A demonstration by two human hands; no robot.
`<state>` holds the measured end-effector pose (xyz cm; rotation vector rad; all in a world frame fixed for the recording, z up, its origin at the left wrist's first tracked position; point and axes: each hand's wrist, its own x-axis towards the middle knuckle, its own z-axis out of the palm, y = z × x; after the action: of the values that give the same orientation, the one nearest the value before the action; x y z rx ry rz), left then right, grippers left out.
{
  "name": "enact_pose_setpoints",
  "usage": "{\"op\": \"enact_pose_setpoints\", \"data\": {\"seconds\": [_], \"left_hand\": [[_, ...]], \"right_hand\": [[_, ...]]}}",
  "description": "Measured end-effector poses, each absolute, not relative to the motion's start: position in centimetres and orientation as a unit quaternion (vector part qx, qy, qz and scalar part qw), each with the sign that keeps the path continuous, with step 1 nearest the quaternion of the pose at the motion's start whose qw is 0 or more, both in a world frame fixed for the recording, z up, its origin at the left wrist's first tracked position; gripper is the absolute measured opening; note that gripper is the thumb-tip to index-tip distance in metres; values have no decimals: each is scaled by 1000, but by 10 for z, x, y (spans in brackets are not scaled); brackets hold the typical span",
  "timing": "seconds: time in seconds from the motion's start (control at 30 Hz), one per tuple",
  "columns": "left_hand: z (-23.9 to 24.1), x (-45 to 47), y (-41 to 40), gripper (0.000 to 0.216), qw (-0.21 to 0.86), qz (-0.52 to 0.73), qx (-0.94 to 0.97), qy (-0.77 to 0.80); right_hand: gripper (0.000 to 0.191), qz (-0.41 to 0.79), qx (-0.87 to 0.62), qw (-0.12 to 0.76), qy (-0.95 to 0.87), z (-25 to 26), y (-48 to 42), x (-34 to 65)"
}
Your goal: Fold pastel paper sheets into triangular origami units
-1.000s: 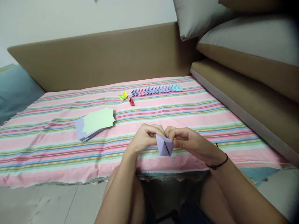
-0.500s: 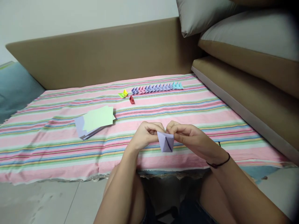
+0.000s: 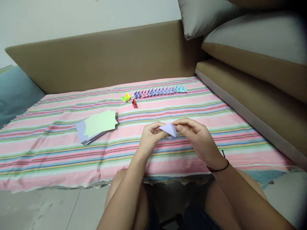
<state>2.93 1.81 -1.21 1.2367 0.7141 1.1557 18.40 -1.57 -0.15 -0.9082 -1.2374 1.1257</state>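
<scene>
- Above the near half of the striped cloth [image 3: 59, 150], both hands meet around a small folded lilac paper [image 3: 169, 129], held just over the fabric in the middle of the view.
- The left hand [image 3: 151, 137] pinches the paper's left corner between thumb and curled fingers, closed on it.
- The right hand [image 3: 197, 139] grips the paper's right side, thumb under and fingers bent over the top; a dark cord band [image 3: 217, 168] circles its wrist.
- The paper shows as a flattened triangle, its point towards the left hand.
- To the left, well apart from the hands, a loose stack of paper sheets [image 3: 97, 126] lies on the cloth, a pale green sheet on top and lilac ones beneath.
- Farther back, a row of small folded pieces [image 3: 160, 91], lilac, pink and light blue, runs along one stripe.
- Just left of that row sit a yellow-green folded piece [image 3: 126, 97] and, nearer, a red one [image 3: 134, 103].
- Brown cushions [image 3: 254, 89] border the cloth at the back and right.
</scene>
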Motion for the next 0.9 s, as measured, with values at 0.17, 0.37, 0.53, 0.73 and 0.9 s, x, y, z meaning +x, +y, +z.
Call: {"op": "enact_pose_setpoints", "data": {"seconds": [0.17, 0.37, 0.53, 0.73, 0.9], "left_hand": [[-14, 31, 20, 14, 596, 513, 484, 383], [-5, 26, 18, 18, 588, 478, 511, 406], [-7, 29, 18, 22, 576, 490, 511, 409], [-8, 29, 18, 23, 584, 471, 526, 400], [-6, 24, 20, 32, 629, 447, 493, 402]], "right_hand": [[36, 515, -399, 560, -512, -7, -14, 181], [30, 594, -370, 543, -465, -11, -9, 182], [29, 641, -336, 510, -465, -16, -6, 182], [31, 582, -420, 530, -453, -19, -6, 177], [34, 533, -449, 551, -459, -19, -5, 177]]}}
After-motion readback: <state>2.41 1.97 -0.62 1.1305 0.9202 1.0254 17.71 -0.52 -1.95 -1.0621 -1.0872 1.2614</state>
